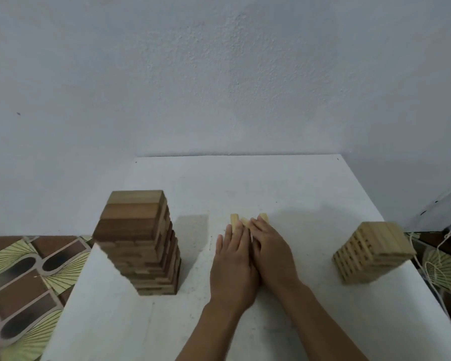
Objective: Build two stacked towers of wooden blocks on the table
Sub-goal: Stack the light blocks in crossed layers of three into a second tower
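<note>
A tall tower of dark brown wooden blocks point(141, 243) stands on the left of the white table point(284, 183). A shorter stack of pale wooden blocks point(372, 252) stands at the table's right edge. In the middle, my left hand point(233, 264) and my right hand point(270, 248) lie side by side, fingers straight, flat on a few pale blocks point(235, 220) lying on the table. Only the far ends of those blocks show past my fingertips; the rest is hidden under the hands.
A pale wall rises right behind the table's far edge. Patterned brown and green floor tiles point(24, 277) show past the left edge. Loose string or cord point(432, 261) hangs past the right edge, close to the pale stack.
</note>
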A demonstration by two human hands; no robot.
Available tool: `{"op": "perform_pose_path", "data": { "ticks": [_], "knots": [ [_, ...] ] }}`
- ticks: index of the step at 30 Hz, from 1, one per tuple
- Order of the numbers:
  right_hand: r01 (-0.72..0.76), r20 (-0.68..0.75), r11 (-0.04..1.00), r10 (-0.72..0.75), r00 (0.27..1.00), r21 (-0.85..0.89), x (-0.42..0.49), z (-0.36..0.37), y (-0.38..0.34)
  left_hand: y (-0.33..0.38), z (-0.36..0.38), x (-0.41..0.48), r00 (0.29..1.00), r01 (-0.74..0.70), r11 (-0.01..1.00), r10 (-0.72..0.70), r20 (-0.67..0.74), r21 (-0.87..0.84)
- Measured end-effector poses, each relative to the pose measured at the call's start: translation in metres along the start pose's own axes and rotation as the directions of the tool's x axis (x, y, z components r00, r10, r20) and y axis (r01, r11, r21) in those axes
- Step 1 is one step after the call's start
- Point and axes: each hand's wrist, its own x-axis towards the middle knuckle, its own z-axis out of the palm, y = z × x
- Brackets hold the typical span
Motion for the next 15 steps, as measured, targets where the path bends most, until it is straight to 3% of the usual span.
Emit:
{"op": "perform_pose_path", "data": {
  "ticks": [5,15],
  "knots": [
    [0.024,-0.007,0.999,-0.025,1.0,-0.026,-0.062,-0.005,-0.015,-0.007,-0.01,-0.047,0.995,-0.08,0.997,0.08,0.068,-0.005],
    [0.1,-0.027,0.995,-0.1,0.995,0.001,-0.121,-0.019,-0.026,-0.024,-0.038,-0.101,0.986,-0.16,0.979,0.163,0.016,-0.125]
  ]
}}
